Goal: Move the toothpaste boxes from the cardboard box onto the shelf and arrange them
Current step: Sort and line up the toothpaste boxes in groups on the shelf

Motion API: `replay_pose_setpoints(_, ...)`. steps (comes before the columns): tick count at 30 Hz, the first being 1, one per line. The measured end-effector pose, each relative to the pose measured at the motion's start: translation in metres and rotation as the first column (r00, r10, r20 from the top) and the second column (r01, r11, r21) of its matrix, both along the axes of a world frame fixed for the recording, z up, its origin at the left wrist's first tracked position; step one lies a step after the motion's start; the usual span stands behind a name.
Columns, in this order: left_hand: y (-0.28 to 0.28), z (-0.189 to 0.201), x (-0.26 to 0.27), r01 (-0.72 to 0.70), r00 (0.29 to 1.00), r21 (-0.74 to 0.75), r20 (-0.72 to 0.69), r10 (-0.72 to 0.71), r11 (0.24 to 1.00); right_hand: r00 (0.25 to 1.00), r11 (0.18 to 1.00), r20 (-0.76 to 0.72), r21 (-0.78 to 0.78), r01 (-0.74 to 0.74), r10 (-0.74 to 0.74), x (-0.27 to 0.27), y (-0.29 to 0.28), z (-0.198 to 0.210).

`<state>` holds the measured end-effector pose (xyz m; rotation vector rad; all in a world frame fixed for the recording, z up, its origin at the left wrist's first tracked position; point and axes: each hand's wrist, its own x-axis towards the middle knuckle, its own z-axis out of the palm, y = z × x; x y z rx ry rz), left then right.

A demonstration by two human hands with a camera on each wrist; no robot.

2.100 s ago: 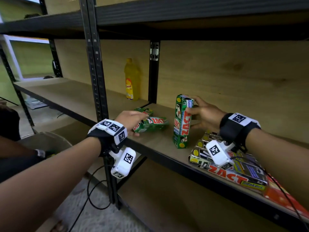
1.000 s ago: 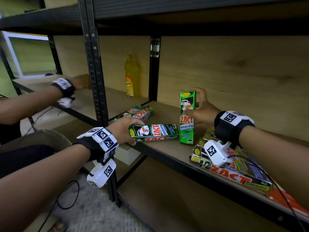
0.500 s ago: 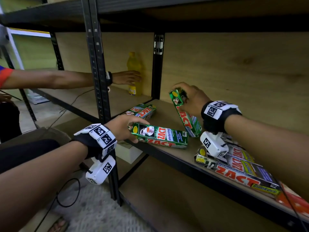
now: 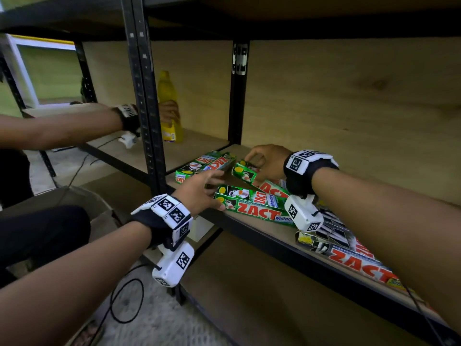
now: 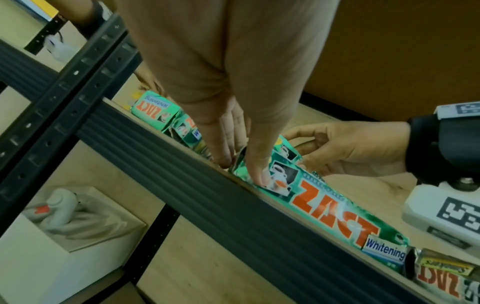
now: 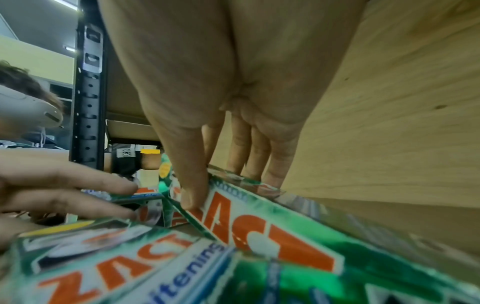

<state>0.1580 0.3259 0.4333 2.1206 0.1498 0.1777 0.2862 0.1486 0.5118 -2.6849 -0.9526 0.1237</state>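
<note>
A green Zact toothpaste box [image 4: 252,207] lies flat along the front edge of the wooden shelf [image 4: 274,244]. My left hand [image 4: 219,193] touches its left end with straight fingers, the thumb [image 5: 259,174] pressing on its face. Behind it a second green box [image 4: 245,172] leans at a slant. My right hand [image 4: 252,168] pinches its raised end, thumb [image 6: 192,197] on the front and fingers behind. More green boxes [image 4: 204,164] lie at the back left. Black and red Zact boxes [image 4: 349,255] are stacked at the right, partly under my right arm.
Another person's arm [image 4: 62,128] reaches in from the left and holds a yellow bottle [image 4: 166,91] on the neighbouring shelf. A black upright post [image 4: 144,108] stands beside my left hand. A white box [image 5: 64,222] holding a device sits below the shelf.
My right hand tipped its box from upright down to a low slant. My left hand laid its box along the shelf edge and eased its grip. The other person's hand reached the yellow bottle.
</note>
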Motion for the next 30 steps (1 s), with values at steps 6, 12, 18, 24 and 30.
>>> replay_pose_setpoints(6, -0.005, -0.002, 0.005, -0.028, 1.000, 0.095, 0.011, 0.027, 0.995, 0.998, 0.989, -0.052, -0.140, -0.042, 0.035, 0.001, 0.006, -0.008)
replay_pose_setpoints(12, -0.010, 0.016, 0.014, 0.065, 0.998, 0.428, -0.028, -0.058, 0.901, 0.981, 0.960, -0.193, -0.279, -0.029, -0.027, -0.012, -0.017, 0.014)
replay_pose_setpoints(18, -0.016, 0.018, 0.038, 0.051, 0.999, 0.669, -0.023, -0.048, 0.742, 0.962, 0.878, -0.258, -0.476, -0.042, -0.094, -0.021, -0.052, 0.011)
replay_pose_setpoints(24, -0.027, 0.028, 0.075, 0.175, 0.984, 0.745, -0.158, -0.084, 0.643, 0.988, 0.900, -0.136, -0.436, 0.010, -0.077, -0.011, -0.070, 0.007)
replay_pose_setpoints(30, -0.032, 0.026, 0.107, 0.208, 0.977, 0.802, -0.203, -0.072, 0.560, 0.990, 0.883, -0.112, -0.469, 0.023, -0.086, 0.004, -0.082, 0.005)
